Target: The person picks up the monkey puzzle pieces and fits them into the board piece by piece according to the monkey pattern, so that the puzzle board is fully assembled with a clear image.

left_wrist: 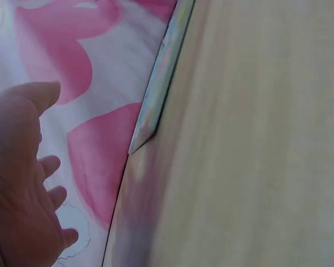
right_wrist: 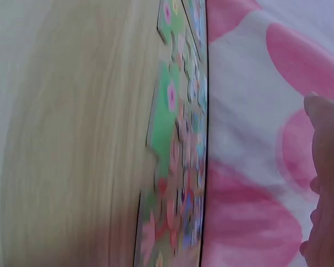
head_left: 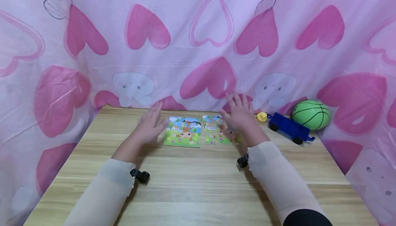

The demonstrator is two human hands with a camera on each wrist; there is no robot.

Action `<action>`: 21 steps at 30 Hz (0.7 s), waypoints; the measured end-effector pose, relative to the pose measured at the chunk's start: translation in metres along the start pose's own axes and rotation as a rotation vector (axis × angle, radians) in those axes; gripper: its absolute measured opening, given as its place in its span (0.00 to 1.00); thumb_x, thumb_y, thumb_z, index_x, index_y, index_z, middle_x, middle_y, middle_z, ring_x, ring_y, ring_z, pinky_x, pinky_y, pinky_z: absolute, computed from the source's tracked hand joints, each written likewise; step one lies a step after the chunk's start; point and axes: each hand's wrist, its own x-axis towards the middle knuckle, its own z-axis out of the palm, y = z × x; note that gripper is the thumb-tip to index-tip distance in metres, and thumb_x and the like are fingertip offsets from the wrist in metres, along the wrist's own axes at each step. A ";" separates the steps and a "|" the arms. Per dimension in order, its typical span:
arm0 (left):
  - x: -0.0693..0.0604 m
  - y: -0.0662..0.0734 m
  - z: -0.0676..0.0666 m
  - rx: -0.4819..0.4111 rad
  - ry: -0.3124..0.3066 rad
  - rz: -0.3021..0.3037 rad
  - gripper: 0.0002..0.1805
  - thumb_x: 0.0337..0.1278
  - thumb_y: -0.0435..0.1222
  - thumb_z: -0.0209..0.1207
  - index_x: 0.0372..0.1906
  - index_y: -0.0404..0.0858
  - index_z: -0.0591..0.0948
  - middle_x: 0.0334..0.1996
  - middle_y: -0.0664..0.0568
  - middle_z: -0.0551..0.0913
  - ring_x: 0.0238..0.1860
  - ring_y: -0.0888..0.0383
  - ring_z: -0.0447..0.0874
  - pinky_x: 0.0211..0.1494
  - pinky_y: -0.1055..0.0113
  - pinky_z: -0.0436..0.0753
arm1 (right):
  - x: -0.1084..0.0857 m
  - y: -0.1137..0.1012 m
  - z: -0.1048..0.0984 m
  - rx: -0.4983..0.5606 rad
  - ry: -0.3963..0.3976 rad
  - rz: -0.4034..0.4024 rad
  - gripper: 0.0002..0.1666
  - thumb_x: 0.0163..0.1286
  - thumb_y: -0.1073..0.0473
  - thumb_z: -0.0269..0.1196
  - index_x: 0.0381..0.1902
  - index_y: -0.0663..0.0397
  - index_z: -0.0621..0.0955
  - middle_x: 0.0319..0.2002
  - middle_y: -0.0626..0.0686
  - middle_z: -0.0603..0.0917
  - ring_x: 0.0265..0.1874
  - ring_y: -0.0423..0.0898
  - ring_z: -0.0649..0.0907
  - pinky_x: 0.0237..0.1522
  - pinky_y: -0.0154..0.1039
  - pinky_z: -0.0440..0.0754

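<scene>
A flat picture board (head_left: 182,133) with a monkey on it lies on the wooden table in the head view. Just right of it are puzzle pieces (head_left: 211,139) with small gaps between some of them. My left hand (head_left: 148,126) is beside the board's left edge, fingers extended, holding nothing. Over the right part of the pieces my right hand (head_left: 240,116) is spread and empty, hiding some of them. The left wrist view shows the left hand (left_wrist: 25,178) near the board's edge (left_wrist: 156,89); the right wrist view shows the right hand (right_wrist: 328,178) and the pieces (right_wrist: 166,111).
Right of the right hand are a small yellow duck (head_left: 261,117), a blue toy wagon (head_left: 289,127) with black wheels and a green ball (head_left: 311,115). A pink and white curtain with hearts (head_left: 148,26) hangs behind the wooden table (head_left: 185,184).
</scene>
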 end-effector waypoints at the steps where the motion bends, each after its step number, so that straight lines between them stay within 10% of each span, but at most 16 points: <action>1: -0.003 -0.001 0.001 -0.015 -0.016 0.004 0.51 0.73 0.74 0.39 0.88 0.60 0.35 0.90 0.50 0.39 0.90 0.36 0.36 0.83 0.20 0.41 | 0.001 -0.004 0.001 0.006 -0.005 -0.021 0.52 0.77 0.21 0.48 0.87 0.20 0.38 0.90 0.46 0.32 0.88 0.62 0.31 0.84 0.78 0.35; 9: -0.013 -0.009 0.010 -0.084 -0.102 0.028 0.51 0.75 0.62 0.56 0.88 0.64 0.38 0.90 0.47 0.44 0.89 0.36 0.39 0.84 0.23 0.49 | 0.013 -0.024 0.022 0.140 -0.072 -0.211 0.44 0.81 0.31 0.56 0.87 0.34 0.58 0.87 0.45 0.58 0.88 0.55 0.53 0.86 0.71 0.55; 21: -0.018 -0.021 0.012 -0.064 -0.256 0.098 0.45 0.73 0.51 0.63 0.87 0.49 0.58 0.89 0.52 0.52 0.89 0.37 0.42 0.87 0.27 0.45 | 0.025 -0.027 0.052 0.452 -0.222 -0.182 0.35 0.78 0.51 0.67 0.80 0.44 0.72 0.78 0.52 0.73 0.77 0.56 0.74 0.80 0.59 0.75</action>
